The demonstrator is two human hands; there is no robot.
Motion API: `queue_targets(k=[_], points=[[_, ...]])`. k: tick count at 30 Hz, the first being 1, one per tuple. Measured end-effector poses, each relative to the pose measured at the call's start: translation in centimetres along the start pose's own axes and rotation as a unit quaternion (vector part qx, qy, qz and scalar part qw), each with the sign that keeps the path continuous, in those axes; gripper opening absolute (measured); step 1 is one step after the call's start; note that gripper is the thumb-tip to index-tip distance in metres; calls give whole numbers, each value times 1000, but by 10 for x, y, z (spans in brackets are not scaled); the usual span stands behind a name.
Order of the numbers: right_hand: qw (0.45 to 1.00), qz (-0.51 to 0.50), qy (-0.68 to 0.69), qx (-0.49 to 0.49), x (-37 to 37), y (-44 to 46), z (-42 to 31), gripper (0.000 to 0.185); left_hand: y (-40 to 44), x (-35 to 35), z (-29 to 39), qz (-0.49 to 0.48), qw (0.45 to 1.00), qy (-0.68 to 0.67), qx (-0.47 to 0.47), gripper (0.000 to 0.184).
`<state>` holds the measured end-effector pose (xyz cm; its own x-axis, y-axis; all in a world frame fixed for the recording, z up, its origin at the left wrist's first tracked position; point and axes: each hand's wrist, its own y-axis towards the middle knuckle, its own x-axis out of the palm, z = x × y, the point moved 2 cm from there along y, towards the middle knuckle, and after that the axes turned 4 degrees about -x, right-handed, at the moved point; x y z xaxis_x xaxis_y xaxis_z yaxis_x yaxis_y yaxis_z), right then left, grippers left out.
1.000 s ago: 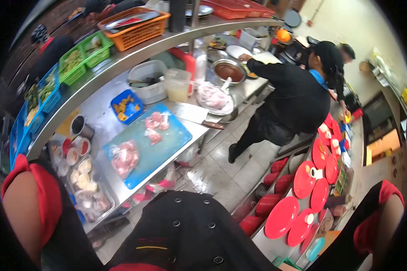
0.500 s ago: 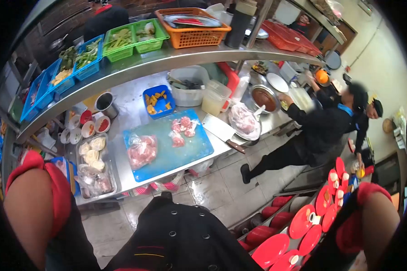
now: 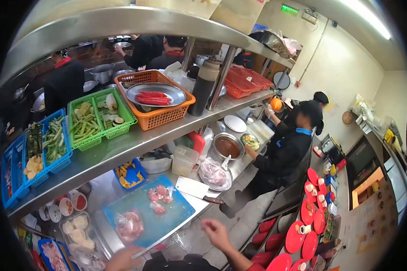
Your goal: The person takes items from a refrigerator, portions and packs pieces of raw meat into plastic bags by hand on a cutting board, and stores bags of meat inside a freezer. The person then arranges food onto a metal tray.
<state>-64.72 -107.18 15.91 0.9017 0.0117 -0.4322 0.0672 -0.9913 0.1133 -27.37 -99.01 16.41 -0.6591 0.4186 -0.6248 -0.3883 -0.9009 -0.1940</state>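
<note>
My left hand (image 3: 124,259) is low at the counter's front edge, blurred, its fingers loosely stretched and nothing visible in them. To the right, my right hand (image 3: 216,233) hangs in front of the counter, fingers apart and slightly bent, holding nothing. Nearest to both is a blue cutting board (image 3: 142,210). On it lie a clear plastic bag of raw meat (image 3: 129,226) and several smaller bagged portions of raw meat (image 3: 158,198). A cleaver (image 3: 192,187) rests at the board's right side, its wooden handle toward the counter edge. Left of the board is a tray of pale bagged portions (image 3: 79,232).
Over the counter runs a steel shelf (image 3: 122,147) with vegetable baskets, including a green basket (image 3: 88,142) and an orange basket (image 3: 167,110). A pot of brown sauce (image 3: 228,147) stands farther right, near a co-worker (image 3: 287,156). Red plates (image 3: 295,237) line the right side.
The view has tilted up and shifted, so the shelf looks nearer. Both my hands have come into view at the bottom. The meat, board and cleaver appear unmoved on the counter.
</note>
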Motion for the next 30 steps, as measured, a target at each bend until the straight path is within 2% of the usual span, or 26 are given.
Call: queue_targets(k=[1,2,3,4,5,7,11,13,17,19,21,22,24,28,30], points=[[998,-49,12,37,10,-13,5,22,4,5,-6,-9,1000,-3,-5,42],[997,-57,17,49,12,-16,-1,22,7,4,14,-59,993,-103,-24,41],[990,-135,0,36,10,-11,-10,23,11,-2,28,-104,974,-198,-43,41],[978,-210,-18,16,7,-3,-18,25,22,-8,31,-116,981,-154,-25,40],[977,-214,-13,14,4,8,-26,25,37,-17,34,-113,981,-153,-31,40],[981,-177,-62,-41,-3,34,-40,26,65,-46,47,4,994,54,94,36],[984,-158,-26,-79,-18,63,-60,28,106,-88,84,57,992,70,91,32],[985,-158,-21,-66,-25,64,-50,28,123,-93,105,51,996,-53,56,32],[988,-148,2,-35,-31,46,2,30,160,-36,103,51,990,28,129,31],[983,-178,38,10,-28,32,35,32,173,9,98,-49,992,14,113,31],[980,-185,72,21,-24,25,71,34,186,56,99,-191,981,-32,29,32],[977,-199,79,8,-21,21,88,36,190,77,97,-202,979,-21,28,32],[972,-221,83,-5,-22,18,110,38,196,112,102,-313,943,29,113,34],[972,-187,142,-2,-41,22,145,38,228,133,124,-392,911,95,90,34],[974,-172,145,3,-57,26,160,38,256,125,146,-307,941,75,118,32]])
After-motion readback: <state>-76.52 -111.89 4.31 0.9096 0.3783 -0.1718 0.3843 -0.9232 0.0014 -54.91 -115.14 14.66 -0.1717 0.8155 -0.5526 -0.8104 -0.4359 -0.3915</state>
